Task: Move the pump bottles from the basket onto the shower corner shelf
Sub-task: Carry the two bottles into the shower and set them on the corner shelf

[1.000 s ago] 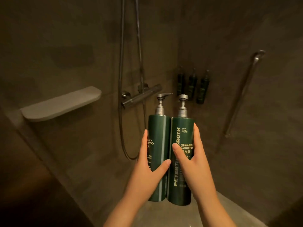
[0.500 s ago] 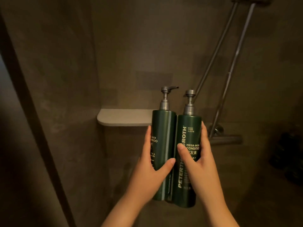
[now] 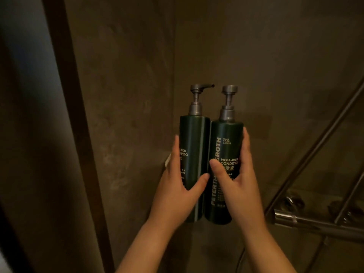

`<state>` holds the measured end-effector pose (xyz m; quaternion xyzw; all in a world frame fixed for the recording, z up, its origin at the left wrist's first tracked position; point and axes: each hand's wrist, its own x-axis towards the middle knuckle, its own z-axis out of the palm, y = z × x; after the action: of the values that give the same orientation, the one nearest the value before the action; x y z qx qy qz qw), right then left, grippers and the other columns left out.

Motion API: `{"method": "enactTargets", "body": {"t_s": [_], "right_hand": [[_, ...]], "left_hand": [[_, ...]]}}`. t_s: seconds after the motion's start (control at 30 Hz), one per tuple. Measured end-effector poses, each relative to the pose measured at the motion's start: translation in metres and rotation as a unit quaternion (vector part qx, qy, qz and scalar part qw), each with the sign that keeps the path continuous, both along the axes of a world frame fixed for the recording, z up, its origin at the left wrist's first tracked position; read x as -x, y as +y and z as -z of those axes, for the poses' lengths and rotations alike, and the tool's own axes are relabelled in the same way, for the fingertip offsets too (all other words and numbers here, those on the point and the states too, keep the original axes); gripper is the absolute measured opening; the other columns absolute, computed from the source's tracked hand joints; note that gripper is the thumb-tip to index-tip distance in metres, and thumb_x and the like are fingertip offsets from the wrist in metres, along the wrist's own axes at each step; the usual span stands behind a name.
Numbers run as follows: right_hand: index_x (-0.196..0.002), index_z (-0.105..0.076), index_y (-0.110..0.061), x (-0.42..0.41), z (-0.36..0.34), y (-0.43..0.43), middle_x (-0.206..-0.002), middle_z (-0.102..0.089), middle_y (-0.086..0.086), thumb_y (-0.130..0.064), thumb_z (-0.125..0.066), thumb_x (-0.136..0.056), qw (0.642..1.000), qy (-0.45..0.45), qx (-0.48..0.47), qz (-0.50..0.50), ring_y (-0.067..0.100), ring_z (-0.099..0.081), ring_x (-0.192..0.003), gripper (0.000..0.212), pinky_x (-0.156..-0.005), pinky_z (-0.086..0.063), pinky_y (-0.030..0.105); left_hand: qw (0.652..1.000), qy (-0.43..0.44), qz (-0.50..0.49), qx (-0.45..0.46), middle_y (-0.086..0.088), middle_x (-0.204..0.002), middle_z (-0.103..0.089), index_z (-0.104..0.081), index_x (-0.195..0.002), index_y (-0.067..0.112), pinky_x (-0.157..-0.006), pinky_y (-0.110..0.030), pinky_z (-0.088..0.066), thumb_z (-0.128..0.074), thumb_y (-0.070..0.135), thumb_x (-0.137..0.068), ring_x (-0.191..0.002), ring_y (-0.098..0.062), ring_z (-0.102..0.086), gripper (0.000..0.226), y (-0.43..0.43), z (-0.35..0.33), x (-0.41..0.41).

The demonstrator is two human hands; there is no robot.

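Note:
Two dark green pump bottles with grey pump heads stand upright side by side in front of the shower corner. My left hand [image 3: 177, 186] grips the shampoo bottle [image 3: 194, 138]. My right hand [image 3: 239, 184] grips the conditioner bottle [image 3: 226, 134], thumb across its label. The bottles touch each other. Only a pale sliver of the corner shelf [image 3: 167, 160] shows at the left of my left hand; the bottles and hands hide the rest. The basket is out of view.
Dark tiled walls meet in a corner behind the bottles. A metal shower mixer bar [image 3: 315, 225] and slanted riser pipes [image 3: 319, 146] are at the right. A dark door frame edge [image 3: 74, 134] runs down the left.
The view swung left and closer to the corner. Both bottles moved with my hands toward the shelf, which now sits hidden behind them.

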<state>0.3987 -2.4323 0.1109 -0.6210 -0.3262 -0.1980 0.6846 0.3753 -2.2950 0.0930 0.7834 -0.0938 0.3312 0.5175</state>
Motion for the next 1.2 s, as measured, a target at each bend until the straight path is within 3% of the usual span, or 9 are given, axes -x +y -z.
{"method": "enactTargets", "body": {"t_s": [0.1, 0.27, 0.37, 0.53, 0.63, 0.7, 0.93, 1.1, 1.2], "right_hand": [[-0.146, -0.014, -0.048, -0.022, -0.011, 0.01, -0.134, -0.044, -0.034, -0.021, -0.061, -0.089, 0.999, -0.029, 0.003, 0.014, -0.005, -0.048, -0.123, 0.078, -0.091, -0.042, 0.009], [-0.146, -0.015, -0.047, -0.055, -0.016, 0.021, -0.143, -0.037, -0.029, -0.02, -0.062, -0.089, 0.997, -0.061, 0.005, 0.041, 0.0, -0.041, -0.131, 0.079, -0.103, -0.041, 0.033], [-0.147, -0.015, -0.045, -0.069, -0.012, 0.027, -0.146, -0.035, -0.025, -0.018, -0.063, -0.089, 0.996, -0.069, 0.007, 0.052, 0.003, -0.037, -0.134, 0.08, -0.106, -0.038, 0.041], [-0.147, -0.013, -0.044, -0.089, -0.003, 0.032, -0.147, -0.034, -0.025, -0.021, -0.062, -0.087, 0.996, -0.073, 0.01, 0.058, 0.002, -0.036, -0.135, 0.081, -0.107, -0.037, 0.03], [-0.148, -0.013, -0.043, -0.099, -0.002, 0.034, -0.149, -0.033, -0.02, -0.021, -0.061, -0.088, 0.996, -0.069, 0.002, 0.058, 0.005, -0.035, -0.136, 0.079, -0.108, -0.039, 0.034], [-0.148, -0.013, -0.042, -0.105, -0.002, 0.036, -0.148, -0.034, -0.021, -0.02, -0.06, -0.089, 0.996, -0.066, -0.003, 0.051, 0.004, -0.037, -0.134, 0.078, -0.107, -0.037, 0.029], [-0.148, -0.009, -0.045, -0.121, 0.0, 0.04, -0.144, -0.031, -0.034, -0.025, -0.058, -0.091, 0.997, -0.058, 0.009, 0.054, -0.006, -0.035, -0.132, 0.078, -0.1, -0.036, 0.011], [-0.146, -0.004, -0.05, -0.124, 0.0, 0.038, -0.149, -0.026, -0.029, -0.028, -0.057, -0.091, 0.997, -0.045, 0.035, 0.051, -0.003, -0.031, -0.135, 0.079, -0.107, -0.034, 0.031], [-0.147, -0.001, -0.047, -0.118, 0.005, 0.033, -0.146, -0.021, -0.032, -0.033, -0.056, -0.091, 0.988, -0.056, 0.085, 0.118, -0.015, -0.026, -0.131, 0.08, -0.1, -0.03, 0.005]], "left_hand": [[0.999, -0.028, -0.019, -0.009, 0.021, -0.14, -0.038, 0.01, -0.136, 0.061, -0.087, -0.027, -0.043, -0.059, 0.06, -0.073, -0.119, 0.001, -0.046, 0.093, 0.006, -0.009, -0.021], [0.996, -0.075, -0.045, -0.012, 0.043, -0.131, -0.021, 0.008, -0.138, 0.058, -0.069, -0.001, -0.039, -0.055, 0.063, -0.074, -0.114, 0.023, -0.033, 0.09, 0.009, -0.013, -0.056], [0.995, -0.087, -0.048, 0.008, 0.034, -0.13, -0.025, 0.005, -0.139, 0.057, -0.074, -0.009, -0.039, -0.056, 0.06, -0.076, -0.117, 0.019, -0.034, 0.088, 0.011, -0.009, -0.072], [0.992, -0.101, -0.071, 0.007, 0.045, -0.132, -0.014, 0.006, -0.14, 0.055, -0.087, -0.015, -0.031, -0.053, 0.06, -0.078, -0.12, 0.024, -0.023, 0.086, 0.01, -0.001, -0.094], [0.99, -0.103, -0.092, -0.004, 0.032, -0.139, -0.019, 0.008, -0.14, 0.054, -0.089, -0.019, -0.034, -0.051, 0.057, -0.08, -0.122, 0.018, -0.026, 0.084, 0.008, 0.002, -0.104], [0.99, -0.101, -0.102, -0.006, 0.025, -0.141, -0.021, 0.007, -0.14, 0.055, -0.09, -0.023, -0.036, -0.052, 0.054, -0.081, -0.124, 0.009, -0.029, 0.083, 0.008, 0.003, -0.109], [0.988, -0.109, -0.111, -0.002, 0.024, -0.14, -0.021, 0.007, -0.141, 0.054, -0.082, -0.015, -0.034, -0.05, 0.055, -0.082, -0.119, 0.011, -0.029, 0.082, 0.01, 0.008, -0.122], [0.987, -0.103, -0.127, -0.006, 0.025, -0.139, -0.02, 0.01, -0.139, 0.055, -0.089, -0.03, -0.038, -0.05, 0.056, -0.084, -0.118, 0.01, -0.029, 0.082, 0.011, 0.009, -0.126], [0.982, -0.1, -0.16, -0.031, 0.022, -0.146, -0.01, 0.013, -0.141, 0.05, -0.099, -0.03, -0.031, -0.05, 0.054, -0.084, -0.125, 0.01, -0.019, 0.085, 0.008, 0.011, -0.123]]}}
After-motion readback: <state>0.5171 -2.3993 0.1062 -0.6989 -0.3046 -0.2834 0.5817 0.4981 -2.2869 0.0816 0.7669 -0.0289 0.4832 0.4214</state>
